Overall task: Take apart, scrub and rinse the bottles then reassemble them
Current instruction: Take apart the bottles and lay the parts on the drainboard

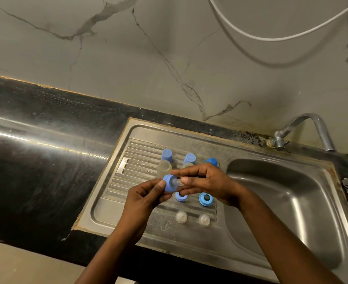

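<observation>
Left hand [146,193]: fingers [160,184] curled round a blue plastic screw ring [167,182], held above the ribbed stainless-steel drainboard [111,201]. A clear silicone teat [176,182] is seated in the ring, tip pointing toward the right hand [208,183]. The right thumb and forefinger pinch that tip.

On the near side of the fingers, two loose blue rings [181,196] [206,198] lie on the drainboard. Nearer still lie two loose clear teats [181,217] [204,219].

Beyond the fingers stand three blue dome caps [167,155] [189,158] [211,161] and two clear plastic bottle bodies [164,168] [187,165]. The right hand partly hides the second body and the third cap.

Right of the fingers: the steel sink basin [282,201], with a chrome tap [312,128] at its far rim. Left of the fingers: the black stone worktop [35,160]. A white hose [271,38] hangs against the wall.
</observation>
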`<act>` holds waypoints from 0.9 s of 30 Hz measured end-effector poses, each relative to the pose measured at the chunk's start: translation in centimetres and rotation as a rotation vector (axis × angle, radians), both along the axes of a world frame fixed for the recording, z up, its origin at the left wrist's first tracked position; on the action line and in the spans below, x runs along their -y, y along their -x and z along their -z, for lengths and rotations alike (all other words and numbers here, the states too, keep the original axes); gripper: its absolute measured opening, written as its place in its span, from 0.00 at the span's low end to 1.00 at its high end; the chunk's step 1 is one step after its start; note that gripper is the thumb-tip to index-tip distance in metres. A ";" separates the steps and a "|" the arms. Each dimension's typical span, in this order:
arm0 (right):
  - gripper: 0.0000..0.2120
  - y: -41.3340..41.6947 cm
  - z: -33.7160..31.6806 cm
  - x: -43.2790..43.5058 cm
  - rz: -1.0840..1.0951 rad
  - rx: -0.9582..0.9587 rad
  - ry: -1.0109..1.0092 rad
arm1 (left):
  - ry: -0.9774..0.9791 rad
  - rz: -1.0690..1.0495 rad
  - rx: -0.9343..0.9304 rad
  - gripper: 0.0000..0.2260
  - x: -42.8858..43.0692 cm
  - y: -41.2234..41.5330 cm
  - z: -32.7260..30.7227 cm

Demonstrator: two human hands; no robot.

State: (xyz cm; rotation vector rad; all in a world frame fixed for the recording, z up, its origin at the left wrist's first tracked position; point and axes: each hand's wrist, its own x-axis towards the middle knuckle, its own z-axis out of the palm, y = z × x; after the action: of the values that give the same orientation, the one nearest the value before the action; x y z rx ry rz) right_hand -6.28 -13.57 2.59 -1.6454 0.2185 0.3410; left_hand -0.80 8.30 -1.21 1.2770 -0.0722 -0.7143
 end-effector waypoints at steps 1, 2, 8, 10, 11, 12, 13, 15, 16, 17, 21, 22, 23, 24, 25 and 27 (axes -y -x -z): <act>0.17 0.0 0.1 0.0 0.007 0.011 -0.004 | 0.009 -0.002 -0.011 0.11 0.0 0.0 -0.1; 0.17 0.1 0.1 0.0 0.011 0.022 -0.004 | 0.017 -0.004 -0.024 0.11 0.0 0.0 -0.2; 0.17 0.1 0.9 -0.6 0.052 0.051 0.022 | 0.072 -0.009 -0.073 0.12 0.2 0.2 -0.7; 0.16 0.0 1.1 -0.9 0.098 0.065 0.009 | 0.073 -0.009 -0.064 0.12 0.2 0.1 -0.8; 0.16 0.0 1.2 -1.0 0.117 0.065 0.001 | 0.071 -0.008 -0.054 0.12 0.2 0.0 -0.7; 0.15 -0.1 1.2 -1.2 0.130 0.062 -0.001 | 0.068 -0.003 -0.046 0.13 0.2 0.0 -0.7; 0.15 -0.1 1.2 -1.3 0.136 0.062 0.008 | 0.063 0.006 -0.035 0.13 0.2 -0.1 -0.7; 0.13 -0.2 1.5 -1.6 0.136 0.078 0.076 | 0.037 0.043 0.010 0.12 0.2 -0.1 -0.7; 0.13 -0.1 1.6 -1.7 0.137 0.086 0.114 | 0.023 0.057 0.030 0.12 0.2 0.0 -0.7; 0.12 -0.1 1.6 -1.8 0.142 0.091 0.134 | 0.021 0.059 0.032 0.12 0.2 0.0 -0.7; 0.10 -0.1 2.1 -2.4 0.222 0.114 0.180 | 0.039 0.047 0.019 0.12 0.5 0.0 -0.8; 0.09 -0.2 2.3 -2.5 0.255 0.123 0.210 | 0.038 0.048 0.024 0.12 0.5 0.1 -0.9; 0.09 -0.2 2.3 -2.5 0.280 0.131 0.231 | 0.041 0.046 0.020 0.12 0.6 0.1 -0.9; 0.09 -0.2 2.4 -2.6 0.291 0.135 0.241 | 0.046 0.041 0.011 0.12 0.7 0.1 -1.0; 0.09 -0.2 2.4 -2.5 0.291 0.135 0.246 | 0.051 0.033 -0.001 0.12 0.7 0.0 -1.1; 0.13 -0.2 2.1 -2.3 0.285 0.119 0.256 | 0.066 0.001 -0.037 0.13 0.8 -0.2 -1.0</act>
State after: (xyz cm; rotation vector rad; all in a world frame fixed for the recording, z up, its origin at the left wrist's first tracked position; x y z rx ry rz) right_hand -6.05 -11.29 0.44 -1.8502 0.4145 -0.0029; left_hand -0.60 7.48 -0.22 1.2002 -0.0652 -0.7306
